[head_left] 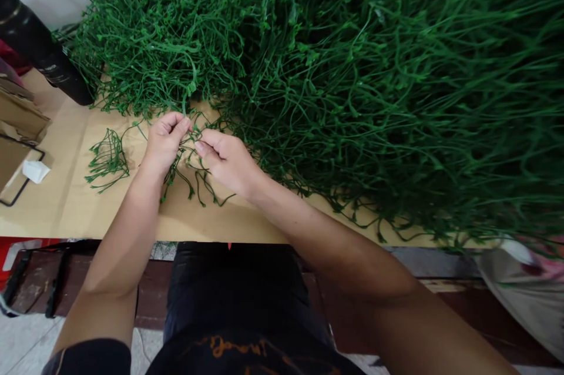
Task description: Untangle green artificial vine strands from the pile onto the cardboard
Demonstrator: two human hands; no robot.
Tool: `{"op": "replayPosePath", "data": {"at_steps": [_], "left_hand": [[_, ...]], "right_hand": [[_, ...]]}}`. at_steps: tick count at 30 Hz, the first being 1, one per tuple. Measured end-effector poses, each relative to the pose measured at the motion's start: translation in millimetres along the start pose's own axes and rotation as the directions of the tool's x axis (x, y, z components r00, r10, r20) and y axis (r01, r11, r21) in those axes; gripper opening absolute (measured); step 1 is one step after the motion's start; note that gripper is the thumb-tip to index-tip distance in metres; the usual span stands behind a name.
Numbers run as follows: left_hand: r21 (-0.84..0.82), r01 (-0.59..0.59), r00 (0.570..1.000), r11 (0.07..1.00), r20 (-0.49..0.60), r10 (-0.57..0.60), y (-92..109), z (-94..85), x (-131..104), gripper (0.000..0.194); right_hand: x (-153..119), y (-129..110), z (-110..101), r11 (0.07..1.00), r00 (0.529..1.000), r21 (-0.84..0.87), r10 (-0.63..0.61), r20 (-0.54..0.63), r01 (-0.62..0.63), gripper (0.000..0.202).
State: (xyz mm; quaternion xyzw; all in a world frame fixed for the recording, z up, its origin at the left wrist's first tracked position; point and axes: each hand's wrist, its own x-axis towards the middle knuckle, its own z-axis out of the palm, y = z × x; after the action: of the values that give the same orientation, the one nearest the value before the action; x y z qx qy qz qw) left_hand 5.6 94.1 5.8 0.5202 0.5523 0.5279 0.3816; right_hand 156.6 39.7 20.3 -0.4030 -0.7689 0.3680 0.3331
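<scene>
My left hand (165,140) is closed, with thumb and forefinger pinched on a green plastic plant stem (184,106). Right beside it, my right hand (224,157) pinches green plant sprigs (194,135) between thumb and fingers. The two hands nearly touch, and the exact spot where the pieces meet is partly hidden by the fingertips. Below them, several thin sprigs (196,178) hang and lie on the tan tabletop (211,222). A small separate bunch of green sprigs (107,160) lies to the left of my left hand.
A huge heap of green artificial stems (352,81) covers the back and right of the table. At the left stand a black bottle (48,49) and a cardboard box (20,110). A white scrap (36,171) lies by a black wire frame (24,187).
</scene>
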Motion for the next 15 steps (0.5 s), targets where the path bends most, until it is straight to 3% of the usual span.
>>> {"op": "replayPosePath", "data": {"at_steps": [1, 3, 5, 6, 8, 11, 15], "left_hand": [[0.002, 0.012, 0.995, 1.000, -0.099, -0.012, -2.0, -6.3, 5.6, 0.027], [-0.012, 0.028, 0.944, 1.000, -0.327, -0.030, -4.0, -22.3, 14.8, 0.032], [-0.062, 0.009, 0.925, 0.998, -0.378, -0.031, -1.8, -36.4, 17.0, 0.033], [-0.099, -0.028, 0.942, 0.995, -0.337, -0.007, 0.8, -40.4, 15.0, 0.031], [-0.171, -0.024, 0.976, 0.985, -0.215, -0.014, 7.5, -40.9, 6.6, 0.027], [-0.167, 0.052, 0.998, 0.985, -0.034, -0.058, 16.0, -29.6, -6.2, 0.024], [-0.147, 0.068, 0.996, 0.987, 0.075, -0.057, 18.9, -17.1, -10.9, 0.022]], "right_hand": [[-7.0, -7.0, 2.0, 0.998, 0.996, -0.001, -0.066, 0.058, 0.066, 0.023], [-21.0, -23.3, 7.3, 0.972, 0.949, -0.005, -0.229, 0.218, 0.235, 0.018], [-29.6, -37.4, 10.9, 0.939, 0.895, -0.009, -0.325, 0.307, 0.344, 0.014], [-30.5, -41.4, 10.6, 0.937, 0.895, -0.028, -0.324, 0.308, 0.349, 0.015], [-26.1, -41.2, 3.4, 0.956, 0.942, -0.111, -0.242, 0.233, 0.273, 0.021], [-15.5, -21.8, -22.8, 0.948, 0.993, -0.293, -0.108, 0.055, 0.120, 0.022], [-11.5, 12.2, -60.4, 0.880, 0.966, -0.474, -0.132, -0.223, 0.011, 0.015]]}}
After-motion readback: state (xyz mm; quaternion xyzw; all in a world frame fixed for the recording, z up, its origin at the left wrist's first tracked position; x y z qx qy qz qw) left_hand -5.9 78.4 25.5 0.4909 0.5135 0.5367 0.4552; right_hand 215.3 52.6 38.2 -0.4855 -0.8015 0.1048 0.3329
